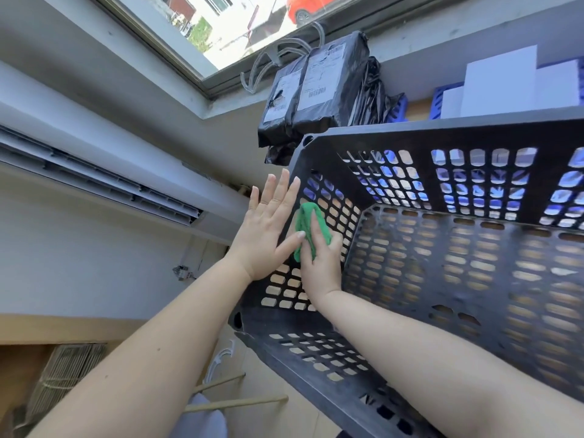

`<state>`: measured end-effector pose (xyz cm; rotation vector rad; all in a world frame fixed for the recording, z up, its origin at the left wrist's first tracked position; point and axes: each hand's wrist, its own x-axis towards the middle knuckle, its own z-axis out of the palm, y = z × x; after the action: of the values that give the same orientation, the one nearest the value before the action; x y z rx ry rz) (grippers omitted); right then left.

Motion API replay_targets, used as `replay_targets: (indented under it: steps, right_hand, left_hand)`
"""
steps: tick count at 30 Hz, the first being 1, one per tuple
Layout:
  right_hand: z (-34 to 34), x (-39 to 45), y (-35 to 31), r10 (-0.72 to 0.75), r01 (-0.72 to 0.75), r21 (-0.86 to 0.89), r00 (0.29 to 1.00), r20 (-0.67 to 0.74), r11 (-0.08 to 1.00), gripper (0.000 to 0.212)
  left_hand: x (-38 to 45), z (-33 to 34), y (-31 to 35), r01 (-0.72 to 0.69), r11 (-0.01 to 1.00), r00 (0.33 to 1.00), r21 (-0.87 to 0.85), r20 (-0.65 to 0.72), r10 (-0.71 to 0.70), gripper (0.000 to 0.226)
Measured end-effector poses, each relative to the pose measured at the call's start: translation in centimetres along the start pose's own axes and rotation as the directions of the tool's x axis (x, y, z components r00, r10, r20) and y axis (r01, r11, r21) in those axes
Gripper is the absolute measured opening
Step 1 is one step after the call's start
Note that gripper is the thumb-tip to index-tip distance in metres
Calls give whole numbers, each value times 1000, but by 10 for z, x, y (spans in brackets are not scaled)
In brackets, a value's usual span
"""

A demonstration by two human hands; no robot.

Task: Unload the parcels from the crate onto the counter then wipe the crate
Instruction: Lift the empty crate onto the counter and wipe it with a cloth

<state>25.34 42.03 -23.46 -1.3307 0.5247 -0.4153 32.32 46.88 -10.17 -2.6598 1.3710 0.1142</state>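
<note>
Crate (442, 279) first: the black perforated plastic crate stands on the wooden counter (417, 109) below the window (240, 23), and nothing shows inside it; through the slots of its floor only the pale wood underneath can be seen. The unloading therefore looks finished. Black plastic-wrapped parcels (313, 90) with white shipping labels sit stacked on the counter just beyond the crate's far left corner, against the window sill.

Wiping is under way. The right hand (319, 263) is inside the crate at its left wall, fingers curled round a bunched green cloth (311, 229) and pressing it against the inner face of that wall. The left hand (268, 226) lies flat with straight, spread fingers on the outer side and rim of the same wall, grasping nothing, apparently bracing the crate against the push of the cloth.

As a judgement, the task is past its midpoint: the parcels are out and one wall is being cleaned, while the floor, the far wall, the near wall and the right side probably have yet to be done. Whether any of those has already been wiped cannot be told from the plastic's look.

Farther out, white boxes (505, 83) and a blue slotted basket (442, 99) stand behind the crate, and a wall air-conditioning unit (94, 172) hangs to the left.
</note>
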Motion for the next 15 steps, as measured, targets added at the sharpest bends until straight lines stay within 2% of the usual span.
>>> replay_targets:
  steps: [3, 7, 9, 15]
  right_hand:
    - [-9, -1, 27, 215, -215, -14, 977, -14, 977, 62]
    - [-23, 9, 57, 464, -465, -25, 885, -34, 885, 53]
    - [-24, 9, 57, 534, -534, 20, 844, -47, 845, 52]
    - [-20, -10, 17, 283, -286, 81, 958, 43, 955, 57]
  left_hand:
    - [0, 0, 0, 4, 1000, 1000, 23, 11, -4, 74]
    - [1, 0, 0, -15, 998, 1000, 54, 25, 14, 73]
    - [1, 0, 0, -16, 997, 999, 72, 31, 14, 74]
    - [0, 1, -2, -7, 998, 1000, 68, 19, 6, 76]
